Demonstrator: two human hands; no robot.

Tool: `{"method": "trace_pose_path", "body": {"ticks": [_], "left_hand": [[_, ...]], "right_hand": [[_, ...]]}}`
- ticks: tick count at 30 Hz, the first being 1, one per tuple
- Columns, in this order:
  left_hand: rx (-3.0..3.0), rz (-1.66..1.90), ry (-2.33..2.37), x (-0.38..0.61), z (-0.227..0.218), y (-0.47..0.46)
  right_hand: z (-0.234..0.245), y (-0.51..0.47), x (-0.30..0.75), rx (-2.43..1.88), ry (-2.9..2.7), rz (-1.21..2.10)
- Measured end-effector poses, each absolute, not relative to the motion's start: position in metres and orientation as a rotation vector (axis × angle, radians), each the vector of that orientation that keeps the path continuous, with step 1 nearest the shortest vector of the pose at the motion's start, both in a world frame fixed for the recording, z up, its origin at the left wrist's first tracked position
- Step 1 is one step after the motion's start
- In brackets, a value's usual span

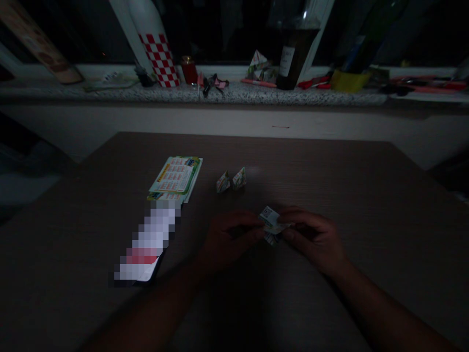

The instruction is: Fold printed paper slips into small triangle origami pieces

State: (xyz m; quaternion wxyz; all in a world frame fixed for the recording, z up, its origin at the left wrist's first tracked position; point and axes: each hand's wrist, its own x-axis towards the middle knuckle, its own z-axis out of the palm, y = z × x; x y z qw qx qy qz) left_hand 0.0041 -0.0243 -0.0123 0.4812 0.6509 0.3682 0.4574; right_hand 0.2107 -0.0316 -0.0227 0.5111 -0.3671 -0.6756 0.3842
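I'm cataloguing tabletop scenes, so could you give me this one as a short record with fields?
Left grip: pinching the left side of a folded paper piece
Right grip: pinching the same piece's right side
Beyond: two small folded paper shapes, side by side on the table
To their left: calendar cards, stacked; phone, screen lit, nearer the person
Windowsill: red-and-white checkered bottle, among other items
Light: dim

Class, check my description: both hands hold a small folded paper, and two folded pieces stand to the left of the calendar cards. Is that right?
Not quite: the two folded pieces stand to the right of the calendar cards, as the head view shows. The left hand and right hand do hold a small folded paper.
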Motion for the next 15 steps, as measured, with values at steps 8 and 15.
{"method": "trace_pose_path", "body": {"ticks": [8, 15], "left_hand": [[1.577, 1.181, 0.911, 0.0038, -0.0131, -0.0237], [1.589, 1.232, 0.960, 0.0053, -0.0130, -0.0256]], "right_hand": [[-0.0207, -0.0305, 0.2098, -0.894, -1.584, 0.886], [-0.0220, -0.0328, 0.2081, -0.903, -1.547, 0.891]]}}
